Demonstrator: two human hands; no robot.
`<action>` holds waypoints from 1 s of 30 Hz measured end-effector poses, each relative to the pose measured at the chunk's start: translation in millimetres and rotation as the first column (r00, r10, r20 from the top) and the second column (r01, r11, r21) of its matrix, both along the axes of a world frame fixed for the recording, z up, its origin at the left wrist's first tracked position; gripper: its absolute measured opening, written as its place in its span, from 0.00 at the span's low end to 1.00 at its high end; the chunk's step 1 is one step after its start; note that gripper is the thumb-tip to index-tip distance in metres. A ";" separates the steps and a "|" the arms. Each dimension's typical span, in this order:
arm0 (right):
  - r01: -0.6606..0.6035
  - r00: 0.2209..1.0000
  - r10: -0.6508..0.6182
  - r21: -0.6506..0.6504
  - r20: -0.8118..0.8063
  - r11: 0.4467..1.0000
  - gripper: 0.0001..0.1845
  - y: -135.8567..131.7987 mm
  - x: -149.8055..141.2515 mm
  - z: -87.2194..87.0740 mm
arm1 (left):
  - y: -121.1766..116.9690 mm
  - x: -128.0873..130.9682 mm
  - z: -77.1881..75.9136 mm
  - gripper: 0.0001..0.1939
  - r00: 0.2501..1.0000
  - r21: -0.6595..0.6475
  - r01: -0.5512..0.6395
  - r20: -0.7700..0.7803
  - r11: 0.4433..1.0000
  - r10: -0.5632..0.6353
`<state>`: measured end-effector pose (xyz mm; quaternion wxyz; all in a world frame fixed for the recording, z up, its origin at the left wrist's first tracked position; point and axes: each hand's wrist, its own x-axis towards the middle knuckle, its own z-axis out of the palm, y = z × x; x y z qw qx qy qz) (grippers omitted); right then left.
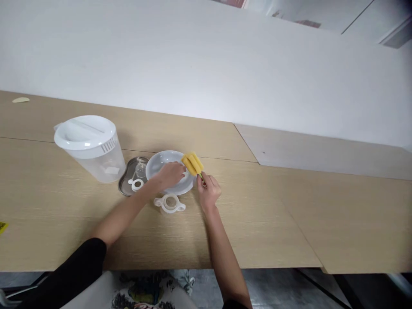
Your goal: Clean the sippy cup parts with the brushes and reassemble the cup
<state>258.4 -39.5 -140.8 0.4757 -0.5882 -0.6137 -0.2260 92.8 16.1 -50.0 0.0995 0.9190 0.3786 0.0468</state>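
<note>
My right hand (209, 191) grips the green handle of a yellow sponge bottle brush (192, 163), its sponge head held up over the right rim of a white basin (156, 161). Over the middle of that basin is my left hand (172, 174), fingers bent and a little apart. Their tips come close to the sponge; whether they touch it I cannot tell. Just in front of the basin stands a clear cup or bottle body with a white two-handled ring (170, 203).
Left of the basin, a kidney-shaped metal tray (124, 186) holds a white ring (137, 185) and a small clear part (140, 169). Beyond it stands a lidded plastic pitcher (90, 148). A white wall (193, 64) rises behind the wooden table (257, 214).
</note>
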 end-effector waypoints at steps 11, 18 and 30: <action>0.011 0.999 -0.010 0.039 -0.033 0.999 0.10 0.2 2.6 -2.6 | 20.1 3.2 -7.8 0.13 0.999 0.050 0.006 0.036 0.999 -0.008; -0.015 0.999 0.017 0.068 -0.034 0.998 0.10 -2.9 -1.6 -2.6 | 10.7 -17.9 24.8 0.15 0.953 0.048 -0.141 0.276 0.989 0.122; 0.060 0.997 -0.060 -0.013 -0.057 0.998 0.15 -0.4 1.3 -4.3 | -5.2 -66.0 69.8 0.16 0.835 -0.027 -0.192 0.520 0.981 0.178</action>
